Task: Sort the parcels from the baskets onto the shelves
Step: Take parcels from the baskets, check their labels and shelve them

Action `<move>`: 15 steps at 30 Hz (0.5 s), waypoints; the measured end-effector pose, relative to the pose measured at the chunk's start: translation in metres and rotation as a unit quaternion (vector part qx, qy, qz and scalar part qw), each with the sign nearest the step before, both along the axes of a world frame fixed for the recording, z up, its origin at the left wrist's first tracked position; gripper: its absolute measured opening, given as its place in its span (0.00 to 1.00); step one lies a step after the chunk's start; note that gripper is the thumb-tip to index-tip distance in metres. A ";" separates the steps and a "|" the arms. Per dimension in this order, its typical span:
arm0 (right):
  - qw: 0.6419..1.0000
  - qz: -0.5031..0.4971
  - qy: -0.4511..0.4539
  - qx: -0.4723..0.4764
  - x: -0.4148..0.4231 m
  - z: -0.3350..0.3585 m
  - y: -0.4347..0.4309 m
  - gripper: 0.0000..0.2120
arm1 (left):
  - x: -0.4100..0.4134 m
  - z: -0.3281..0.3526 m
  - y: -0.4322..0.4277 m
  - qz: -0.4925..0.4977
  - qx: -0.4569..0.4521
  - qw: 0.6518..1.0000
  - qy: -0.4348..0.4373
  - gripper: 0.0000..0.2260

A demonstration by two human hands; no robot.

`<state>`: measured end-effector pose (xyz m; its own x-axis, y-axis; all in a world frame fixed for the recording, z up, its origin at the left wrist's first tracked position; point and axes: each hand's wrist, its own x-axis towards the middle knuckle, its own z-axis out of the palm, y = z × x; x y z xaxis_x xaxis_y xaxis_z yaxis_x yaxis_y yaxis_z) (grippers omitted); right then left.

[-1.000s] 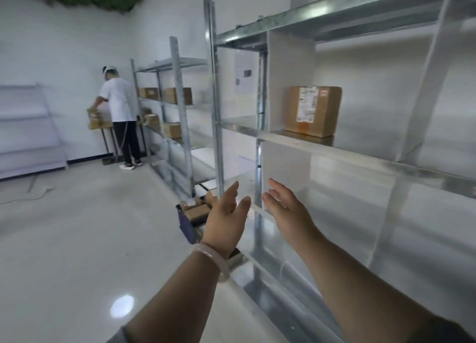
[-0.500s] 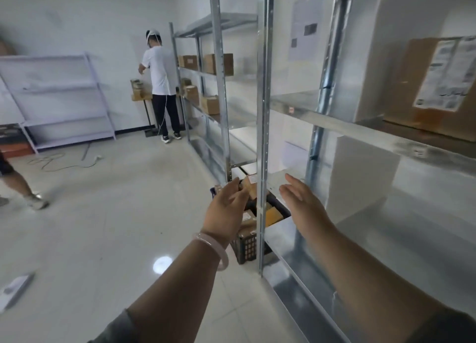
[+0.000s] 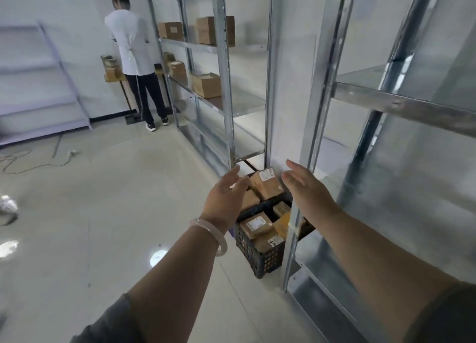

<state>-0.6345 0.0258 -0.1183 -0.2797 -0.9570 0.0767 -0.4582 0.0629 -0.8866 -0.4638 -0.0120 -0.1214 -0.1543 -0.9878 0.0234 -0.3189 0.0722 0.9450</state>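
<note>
Several cardboard parcels (image 3: 256, 224) show in the head view, heaped in a dark plastic basket (image 3: 257, 261) on the floor. The basket sits at the foot of the nearest shelf unit, partly behind its metal post (image 3: 293, 229). The topmost parcel (image 3: 266, 185) lies tilted on the heap, with a white label at its upper end.

The left hand (image 3: 226, 196) and right hand (image 3: 306, 190) are held out above the basket, palms facing each other, fingers straight and spread. They hold nothing, and the top parcel shows between them, apparently untouched.

This parcel looks like a small, stiff box and is probably light. Its dry cardboard faces should give good friction. The best hold is likely on two opposite side faces with flat palms, away from the corners, which could crush. The heap is loose, so its neighbours may slide when it is lifted. The right hand also has to get round the post.

Further off, another person (image 3: 134, 49) stands beside a shelf unit holding boxes (image 3: 207, 85).
</note>
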 end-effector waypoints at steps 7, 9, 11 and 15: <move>0.999 -0.029 -0.017 0.041 0.012 -0.028 -0.112 0.21 | -0.015 -0.021 -0.147 -0.103 0.008 0.994 -0.021 0.22; 0.997 -0.048 -0.010 0.064 0.003 -0.041 -0.140 0.21 | -0.029 -0.033 -0.178 -0.130 0.021 0.991 -0.032 0.22; 0.995 -0.068 -0.025 0.073 -0.005 -0.051 -0.173 0.21 | -0.040 -0.042 -0.209 -0.144 0.027 0.988 -0.040 0.21; 0.992 -0.066 -0.068 0.079 -0.016 -0.065 -0.246 0.20 | -0.060 -0.056 -0.279 -0.149 0.031 0.987 -0.059 0.21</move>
